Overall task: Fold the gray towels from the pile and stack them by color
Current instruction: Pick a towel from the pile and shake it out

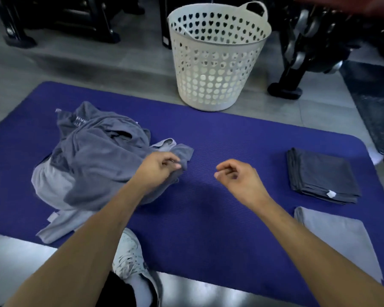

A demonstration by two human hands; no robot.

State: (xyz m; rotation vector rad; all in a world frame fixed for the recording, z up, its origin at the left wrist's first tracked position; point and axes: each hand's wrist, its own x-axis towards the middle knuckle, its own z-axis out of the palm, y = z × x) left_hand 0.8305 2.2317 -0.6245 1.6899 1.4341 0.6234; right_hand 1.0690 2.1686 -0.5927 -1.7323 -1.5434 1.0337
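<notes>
A loose pile of gray towels (93, 165), dark ones over lighter ones, lies on the left of a blue mat (208, 218). My left hand (157, 169) pinches a corner of a dark gray towel at the pile's right edge. Over the bare mat to its right hovers my right hand (235, 176), fingers curled and holding nothing. A stack of folded dark gray towels (321, 176) sits at the mat's right. In front of that stack lies a folded light gray towel (337, 240).
A white plastic laundry basket (215, 58) with heart-shaped holes stands at the mat's far edge. Black gym equipment (308, 52) fills the back and right. My white shoe (133, 267) rests at the mat's near edge. Gray floor surrounds the mat.
</notes>
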